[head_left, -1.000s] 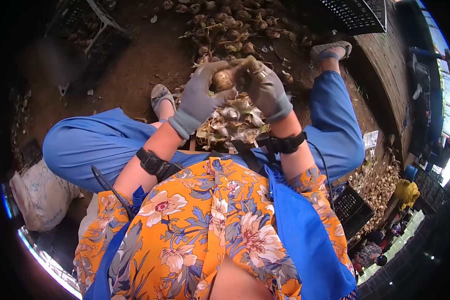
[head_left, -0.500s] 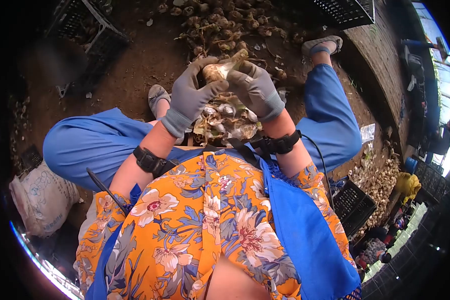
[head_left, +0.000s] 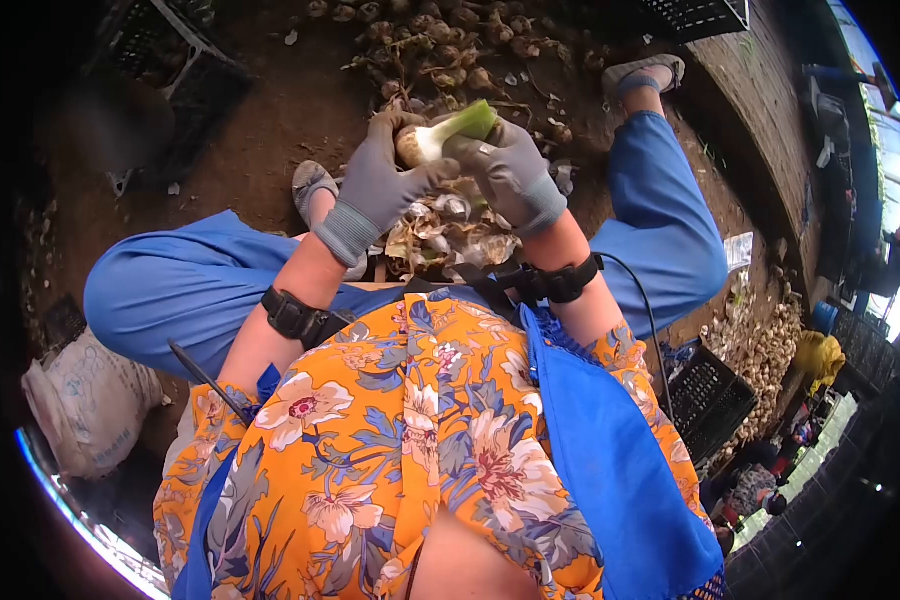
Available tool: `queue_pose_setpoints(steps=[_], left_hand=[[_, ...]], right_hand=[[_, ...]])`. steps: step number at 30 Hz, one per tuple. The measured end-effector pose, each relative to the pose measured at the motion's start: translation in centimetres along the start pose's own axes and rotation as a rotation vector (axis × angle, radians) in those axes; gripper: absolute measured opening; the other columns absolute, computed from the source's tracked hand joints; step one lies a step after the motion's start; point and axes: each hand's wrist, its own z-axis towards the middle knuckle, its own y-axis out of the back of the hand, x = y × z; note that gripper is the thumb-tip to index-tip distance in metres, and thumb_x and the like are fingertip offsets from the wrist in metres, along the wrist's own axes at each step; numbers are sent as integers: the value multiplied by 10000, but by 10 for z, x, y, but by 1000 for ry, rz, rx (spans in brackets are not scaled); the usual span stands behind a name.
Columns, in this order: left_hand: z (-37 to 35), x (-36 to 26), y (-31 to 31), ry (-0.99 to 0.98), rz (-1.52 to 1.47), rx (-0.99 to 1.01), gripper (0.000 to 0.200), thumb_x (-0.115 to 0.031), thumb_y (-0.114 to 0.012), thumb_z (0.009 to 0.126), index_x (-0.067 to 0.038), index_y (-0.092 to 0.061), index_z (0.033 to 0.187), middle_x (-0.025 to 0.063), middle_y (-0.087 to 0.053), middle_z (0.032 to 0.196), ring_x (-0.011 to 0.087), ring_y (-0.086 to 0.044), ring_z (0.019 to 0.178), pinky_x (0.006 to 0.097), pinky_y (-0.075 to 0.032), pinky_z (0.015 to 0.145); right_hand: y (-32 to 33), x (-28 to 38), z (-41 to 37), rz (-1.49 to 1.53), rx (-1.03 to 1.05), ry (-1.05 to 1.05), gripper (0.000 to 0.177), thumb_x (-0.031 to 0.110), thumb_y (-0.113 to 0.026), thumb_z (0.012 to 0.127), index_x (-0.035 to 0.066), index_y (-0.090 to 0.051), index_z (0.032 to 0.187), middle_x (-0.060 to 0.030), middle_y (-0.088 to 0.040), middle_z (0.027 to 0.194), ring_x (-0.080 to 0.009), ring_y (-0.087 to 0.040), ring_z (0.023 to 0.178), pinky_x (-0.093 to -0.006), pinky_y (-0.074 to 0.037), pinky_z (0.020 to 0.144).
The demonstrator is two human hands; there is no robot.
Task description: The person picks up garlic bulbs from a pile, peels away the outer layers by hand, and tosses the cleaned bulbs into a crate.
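Note:
Between my two gloved hands is a garlic bulb [head_left: 425, 143], pale and round at the left with a thick green stem pointing up to the right. My left hand [head_left: 385, 180], in a grey glove, is closed around the bulb end. My right hand [head_left: 510, 175], gloved the same way, has its fingers closed at the stem side. Below the hands, between my legs, lies a heap of papery garlic peelings [head_left: 450, 230]. Past them, a pile of untrimmed garlic [head_left: 440, 50] spreads over the dirt floor.
Black plastic crates stand at the upper left [head_left: 185, 90], upper right [head_left: 705, 15] and lower right [head_left: 708, 400]. A large heap of pale garlic [head_left: 760, 370] lies at the right, near a wooden plank wall [head_left: 755, 110]. A white sack [head_left: 95, 400] stands at the left.
The outer skin around the stem has come away, and the stem now shows green instead of brownish. Both hands stay in nearly the same place around the bulb.

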Motion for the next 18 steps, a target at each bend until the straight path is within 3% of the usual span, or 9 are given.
queue_pose_setpoints(steps=[1,3,6,10,12,13,15,17,18], left_hand=[[2,1,0,-214,337,-82,488,-354,-634,892,-22,-477,1213,52,-578,1005,97,-571,737,213,-484,640],[0,-5,4,5,18,-1,524,-272,-694,851,-6,-462,1238,36,-575,1007,88,-570,811,206,-490,688],[2,-9,16,371,-669,249,511,-192,-656,865,9,-437,1280,33,-591,1039,99,-589,869,208,-504,712],[5,16,5,162,-239,64,481,-205,-660,875,-1,-466,1264,38,-599,1070,67,-583,821,187,-484,648],[11,25,7,-150,404,-164,370,-217,-672,881,-13,-557,1168,27,-625,998,46,-566,767,185,-467,597],[11,22,8,-150,404,-163,370,-217,-672,881,-13,-557,1168,27,-625,998,46,-566,767,185,-467,597],[11,7,16,241,112,-141,269,-214,-685,881,-15,-625,1052,6,-638,882,34,-548,709,184,-453,574],[7,-3,16,266,117,-121,204,-186,-684,882,-11,-649,982,-7,-633,797,21,-524,654,179,-434,552],[3,-4,15,194,31,-153,194,-172,-681,882,-10,-645,983,-2,-633,810,17,-523,653,173,-427,549]], right_hand=[[1,-6,3,2,-1,-2,166,54,-612,882,1,-623,1038,-39,-653,1003,-108,-596,885,-266,-489,775],[1,-25,12,-526,-210,280,130,17,-608,866,6,-627,995,-31,-658,955,-106,-598,842,-267,-486,752],[2,-32,15,-255,-237,196,125,-14,-585,859,-5,-620,978,-29,-658,920,-103,-595,827,-270,-484,747],[-6,-25,6,46,-220,47,164,-10,-580,864,-14,-614,1024,-34,-656,914,-97,-589,852,-256,-479,778],[-11,-25,2,-58,-221,57,192,-13,-584,857,-10,-614,1047,-35,-655,918,-106,-591,852,-255,-479,788],[-13,-26,2,-160,-215,74,219,-16,-588,851,-6,-613,1069,-36,-654,923,-114,-593,852,-254,-478,798],[-6,-46,10,-228,-222,151,244,-37,-594,818,4,-626,1056,-56,-653,934,-131,-595,858,-261,-479,802],[11,-53,16,-135,-388,189,222,-39,-591,796,17,-640,1005,-79,-652,948,-146,-594,867,-279,-481,794],[32,-58,22,-357,-509,246,164,15,-603,798,29,-647,955,-123,-655,946,-211,-613,880,-321,-489,794]])
